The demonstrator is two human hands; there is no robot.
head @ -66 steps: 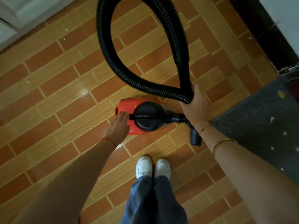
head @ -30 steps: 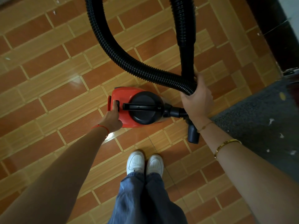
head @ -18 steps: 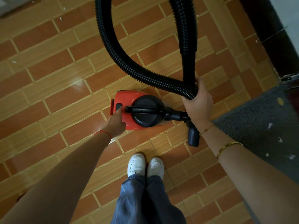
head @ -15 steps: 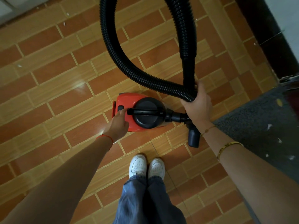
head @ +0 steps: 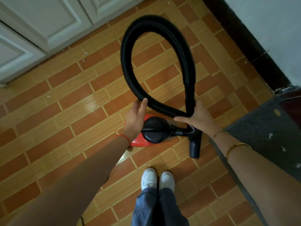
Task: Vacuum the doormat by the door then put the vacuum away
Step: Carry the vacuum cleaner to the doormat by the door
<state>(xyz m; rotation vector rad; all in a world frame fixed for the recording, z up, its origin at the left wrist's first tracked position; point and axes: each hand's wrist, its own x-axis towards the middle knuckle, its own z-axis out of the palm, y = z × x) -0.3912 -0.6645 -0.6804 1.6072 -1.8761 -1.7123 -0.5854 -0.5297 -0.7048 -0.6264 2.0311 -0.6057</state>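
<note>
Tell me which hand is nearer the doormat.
Right. The right hand grips the hose just beside the doormat; the left hand is beyond the vacuum.

Around the red canister vacuum (head: 143,141) with its black lid, a black ribbed hose (head: 128,75) looped over a floor (head: 65,111) of orange and tan brick-patterned tiles, beside a dark grey, white-flecked doormat (head: 260,132), white shoes (head: 157,180), and white panelled doors (head: 40,25).
</note>
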